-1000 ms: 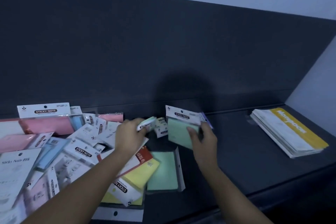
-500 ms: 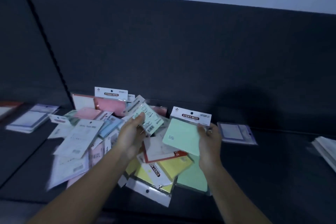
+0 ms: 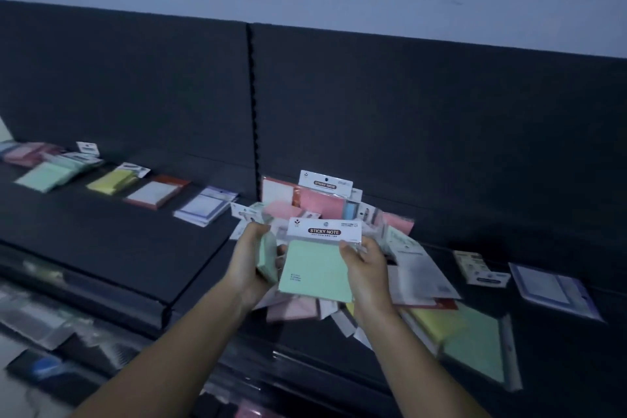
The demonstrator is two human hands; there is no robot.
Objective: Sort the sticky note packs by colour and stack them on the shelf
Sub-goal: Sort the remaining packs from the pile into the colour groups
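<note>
Held up a mint-green sticky note pack [image 3: 315, 268], face to the camera, white header card reading STICKY NOTE, just above the jumbled pile [image 3: 322, 205] on the right-hand stretch of the shelf [image 3: 118, 248]. Pinched at its right edge by the right hand [image 3: 364, 268], thumb on the front, fingers curled behind. Clamped a second green pack [image 3: 267, 258] edge-on in the left hand [image 3: 249, 263], right beside the first; touching or just apart, couldn't tell.

Looked like the gathering step: two greens pulled out of the mix, neither yet put away. Plenty left in the heap too: pink, blue, yellow and another green lying flat at the near right.

Further left along the shelf, spotted a sorted row: purple stack [image 3: 203, 209], red-bordered stack [image 3: 156, 192], yellow stack [image 3: 112, 180], then the green stack [image 3: 45, 175] well away from both hands.

Next move, by the look of it: bring the two greens together, carry them past the other colours, and set them square on the green stack. Called for a long leftward reach and a flat, aligned drop; glossy wrappers likely to slide if set down crooked.
</note>
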